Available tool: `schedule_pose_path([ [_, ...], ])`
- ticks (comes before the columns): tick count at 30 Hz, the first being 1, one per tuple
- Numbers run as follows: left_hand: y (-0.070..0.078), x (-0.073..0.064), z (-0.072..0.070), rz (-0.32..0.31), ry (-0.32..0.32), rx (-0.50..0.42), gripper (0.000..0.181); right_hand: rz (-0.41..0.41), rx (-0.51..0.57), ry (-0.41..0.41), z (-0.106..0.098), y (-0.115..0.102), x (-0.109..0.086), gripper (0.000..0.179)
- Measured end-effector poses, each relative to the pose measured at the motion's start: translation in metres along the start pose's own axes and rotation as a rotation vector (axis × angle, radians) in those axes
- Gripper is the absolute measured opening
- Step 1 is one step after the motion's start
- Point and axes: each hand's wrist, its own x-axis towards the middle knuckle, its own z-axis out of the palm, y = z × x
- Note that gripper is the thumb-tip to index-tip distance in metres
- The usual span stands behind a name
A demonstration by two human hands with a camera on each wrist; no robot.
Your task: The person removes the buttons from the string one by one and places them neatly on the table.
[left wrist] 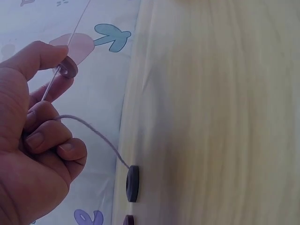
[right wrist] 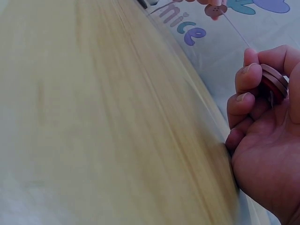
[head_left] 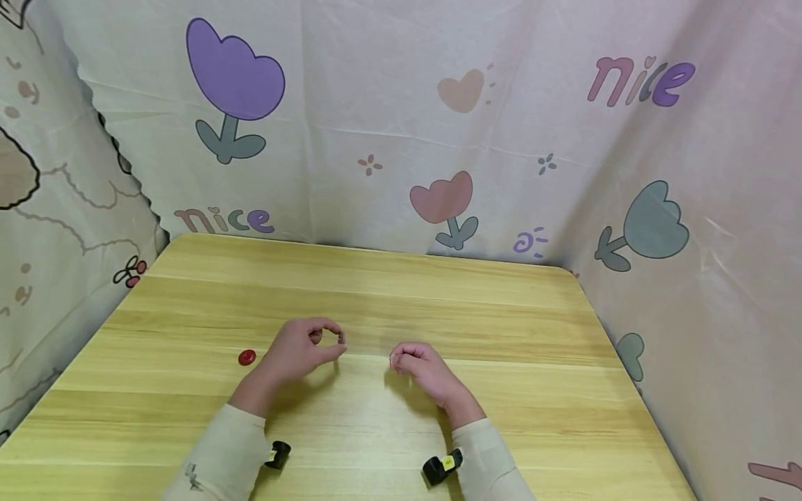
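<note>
Between thumb and index finger, my left hand (head_left: 303, 351) pinches a brownish button (left wrist: 69, 68) with a thin string (left wrist: 48, 87) through it. Its other fingers curl over the string. A trailing length of the string leads down to a dark button (left wrist: 133, 183) on the table. My right hand (head_left: 429, 372) grips a small stack of buttons (right wrist: 274, 80), brownish and red, seen in the right wrist view. From there the string (right wrist: 236, 32) runs taut to the left hand's button (right wrist: 215, 10). In the head view the fingers hide most of the held buttons.
A red button (head_left: 247, 357) lies on the wooden table (head_left: 351, 278), left of the left wrist. Black wrist cameras (head_left: 442, 467) sit at both sleeves. A printed cloth (head_left: 351, 83) hangs behind the table and at its sides.
</note>
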Motion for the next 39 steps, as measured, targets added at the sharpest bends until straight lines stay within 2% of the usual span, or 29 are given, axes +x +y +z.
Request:
schedule_pose_path([
  [15,-0.007,-0.003,-0.015,0.003,0.058,0.013,0.016,0.002,0.005,-0.008,0.000,0.003,0.001,0.020],
  [24,-0.012,-0.005,-0.026,-0.031,0.067,-0.044,0.019,0.003,0.001,-0.008,0.000,0.001,0.000,0.022],
  [32,-0.015,-0.007,-0.035,-0.007,0.107,-0.001,0.015,-0.005,-0.010,-0.015,-0.001,0.001,0.001,0.022],
  [39,-0.015,-0.009,-0.044,-0.013,0.123,0.022,0.018,-0.005,-0.008,-0.015,-0.001,0.002,0.001,0.022],
])
